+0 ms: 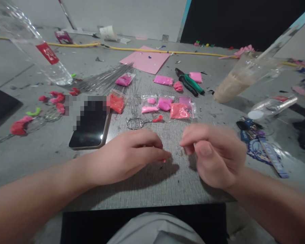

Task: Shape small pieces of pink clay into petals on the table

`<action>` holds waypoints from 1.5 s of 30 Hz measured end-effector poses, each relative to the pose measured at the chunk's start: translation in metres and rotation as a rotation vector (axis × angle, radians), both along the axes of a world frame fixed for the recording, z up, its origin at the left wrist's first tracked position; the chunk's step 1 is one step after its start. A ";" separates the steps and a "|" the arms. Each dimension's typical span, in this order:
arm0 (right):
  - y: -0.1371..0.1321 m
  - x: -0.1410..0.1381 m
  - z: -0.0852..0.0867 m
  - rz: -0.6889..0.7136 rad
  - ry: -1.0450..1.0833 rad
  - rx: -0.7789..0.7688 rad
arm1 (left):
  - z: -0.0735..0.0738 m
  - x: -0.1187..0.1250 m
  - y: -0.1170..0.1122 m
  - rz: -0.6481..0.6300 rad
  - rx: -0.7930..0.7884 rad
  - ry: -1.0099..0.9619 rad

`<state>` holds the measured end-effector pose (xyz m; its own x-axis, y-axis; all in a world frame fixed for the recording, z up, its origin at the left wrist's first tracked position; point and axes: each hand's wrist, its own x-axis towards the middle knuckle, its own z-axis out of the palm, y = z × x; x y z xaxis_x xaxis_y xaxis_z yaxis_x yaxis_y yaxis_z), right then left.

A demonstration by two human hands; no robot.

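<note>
My left hand (128, 154) rests on the grey table (152, 189) near its front edge, fingers closed in a pinch; a tiny red bit (164, 160) shows at the fingertips. My right hand (213, 154) hovers beside it, fingers curled and pinched together; what they hold is too small to name. Just beyond my hands lies a wire loop with a red clay piece (142, 122). Behind it sit small clear bags of pink and red clay (173, 108).
A phone (90, 123) lies left of my hands. Red and pink clay shapes (40, 108) lie far left, and a clear bottle (33, 44) stands far left. Green-handled pliers (190, 84), a drink cup (239, 81), a lying bottle (271, 105) and keys (251, 130) are at right. Thin wires (104, 79) and pink paper (146, 61) lie behind.
</note>
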<state>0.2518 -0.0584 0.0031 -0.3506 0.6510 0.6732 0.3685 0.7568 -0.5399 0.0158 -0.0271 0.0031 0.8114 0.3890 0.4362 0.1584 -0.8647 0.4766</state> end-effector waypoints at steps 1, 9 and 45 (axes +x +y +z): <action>0.002 0.000 -0.002 -0.003 0.074 0.005 | -0.003 0.000 0.003 0.041 0.047 0.085; 0.008 -0.005 0.003 -0.039 0.131 -0.010 | -0.016 -0.002 0.012 0.126 0.156 0.424; 0.017 -0.008 -0.007 -0.002 -0.219 -0.044 | -0.001 0.007 -0.007 0.474 -0.346 -0.011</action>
